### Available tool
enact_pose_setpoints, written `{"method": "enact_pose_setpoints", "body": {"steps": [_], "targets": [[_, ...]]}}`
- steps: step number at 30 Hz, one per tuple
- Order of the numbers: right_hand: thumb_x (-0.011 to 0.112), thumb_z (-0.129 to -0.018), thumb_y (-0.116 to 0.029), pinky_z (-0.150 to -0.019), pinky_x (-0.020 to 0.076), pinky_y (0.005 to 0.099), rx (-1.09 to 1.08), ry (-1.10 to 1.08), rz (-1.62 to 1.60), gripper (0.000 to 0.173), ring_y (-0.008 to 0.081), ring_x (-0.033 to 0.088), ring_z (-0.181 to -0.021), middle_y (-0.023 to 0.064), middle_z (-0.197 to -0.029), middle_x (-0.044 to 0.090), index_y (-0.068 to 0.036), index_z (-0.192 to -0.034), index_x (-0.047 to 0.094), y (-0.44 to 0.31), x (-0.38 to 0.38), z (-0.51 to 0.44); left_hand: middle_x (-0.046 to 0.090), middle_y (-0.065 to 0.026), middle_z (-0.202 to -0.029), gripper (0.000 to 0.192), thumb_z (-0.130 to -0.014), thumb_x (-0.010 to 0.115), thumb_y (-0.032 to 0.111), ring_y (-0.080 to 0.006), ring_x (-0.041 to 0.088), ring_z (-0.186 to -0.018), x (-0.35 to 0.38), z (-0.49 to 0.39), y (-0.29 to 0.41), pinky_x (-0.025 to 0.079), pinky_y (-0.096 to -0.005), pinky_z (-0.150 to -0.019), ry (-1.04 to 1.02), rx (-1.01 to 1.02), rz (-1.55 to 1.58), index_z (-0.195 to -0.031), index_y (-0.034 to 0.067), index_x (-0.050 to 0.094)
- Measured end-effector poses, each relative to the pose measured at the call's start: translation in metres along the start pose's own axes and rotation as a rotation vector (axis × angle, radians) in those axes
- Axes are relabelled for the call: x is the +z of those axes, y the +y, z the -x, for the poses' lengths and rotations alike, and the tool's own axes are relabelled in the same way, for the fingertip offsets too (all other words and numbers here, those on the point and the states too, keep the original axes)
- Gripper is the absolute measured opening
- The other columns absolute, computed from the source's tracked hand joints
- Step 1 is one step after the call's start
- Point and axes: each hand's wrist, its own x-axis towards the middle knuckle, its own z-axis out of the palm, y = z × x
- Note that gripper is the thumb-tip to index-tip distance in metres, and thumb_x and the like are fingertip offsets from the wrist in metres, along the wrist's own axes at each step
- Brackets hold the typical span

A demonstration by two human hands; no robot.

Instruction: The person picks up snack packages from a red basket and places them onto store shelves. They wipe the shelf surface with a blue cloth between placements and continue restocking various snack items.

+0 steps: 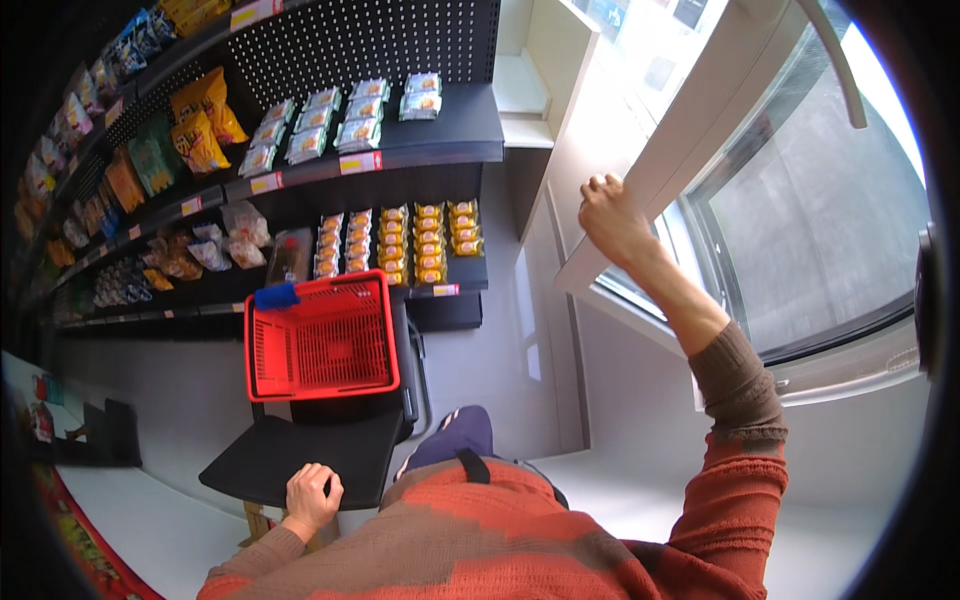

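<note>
My right hand (pixel 613 216) is raised, its fingers curled, in front of the inner edge of a white window frame (pixel 686 135). The fingertips are turned away, so I cannot tell whether they grip the frame. My left hand (pixel 313 491) forms a loose fist at the near edge of a black tablet arm (pixel 315 454) on a chair. Nothing shows in it. Beyond that surface, a red plastic shopping basket (pixel 322 386) with a blue handle sleeve (pixel 277 296) stands on the chair. I see no goods inside the basket.
Black shelving (pixel 457 142) with a perforated back holds packaged snacks. White packets (pixel 360 124) line the upper shelf; yellow-wrapped cakes (pixel 430 244) sit lower. Grey floor (pixel 465 360) runs between shelving and window wall. A curved window handle (pixel 844 71) juts out at upper right.
</note>
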Motion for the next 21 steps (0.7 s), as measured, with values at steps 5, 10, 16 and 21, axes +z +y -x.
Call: {"method": "enact_pose_setpoints", "body": {"steps": [5, 10, 16, 21], "targets": [[0.073, -0.088, -0.012, -0.093, 0.0506, 0.0350, 0.064, -0.055, 0.029, 0.011, 0.0206, 0.068, -0.105, 0.0051, -0.103, 0.074, -0.011, -0.091, 0.083, 0.018, 0.018, -0.018, 0.062, -0.0131, -0.076, 0.021, -0.088, 0.062, 0.018, -0.0338, 0.062, -0.075, -0.001, -0.002, 0.003, 0.052, -0.0449, -0.070, 0.002, -0.020, 0.014, -0.075, 0.002, 0.063], [0.073, -0.089, -0.007, -0.098, 0.0526, 0.0371, 0.087, -0.120, -0.057, 0.010, 0.0224, 0.068, -0.112, 0.0070, -0.108, 0.074, -0.007, -0.092, 0.082, 0.038, 0.037, -0.036, 0.064, -0.0119, -0.079, 0.018, -0.086, 0.063, 0.018, -0.0326, 0.063, -0.076, -0.002, -0.003, 0.002, 0.052, -0.0445, -0.071, -0.035, -0.055, 0.027, -0.075, 0.004, 0.064], [0.070, -0.084, -0.004, -0.100, 0.0516, 0.0385, 0.121, -0.003, -0.087, 0.008, 0.0235, 0.066, -0.116, 0.0094, -0.111, 0.072, -0.005, -0.082, 0.077, 0.056, 0.075, -0.030, 0.064, -0.0090, -0.081, 0.016, -0.084, 0.064, 0.019, -0.0300, 0.063, -0.078, 0.001, -0.002, -0.012, 0.051, -0.0432, -0.071, -0.059, -0.063, 0.025, -0.075, 0.006, 0.065], [0.066, -0.088, -0.004, -0.102, 0.0490, 0.0404, 0.161, -0.086, -0.167, 0.012, 0.0242, 0.067, -0.114, 0.0115, -0.108, 0.071, -0.003, -0.080, 0.074, 0.060, 0.068, -0.040, 0.062, -0.0075, -0.080, 0.014, -0.082, 0.065, 0.020, -0.0291, 0.061, -0.077, 0.001, -0.004, -0.003, 0.049, -0.0426, -0.069, -0.058, -0.099, 0.032, -0.076, 0.007, 0.065]]}}
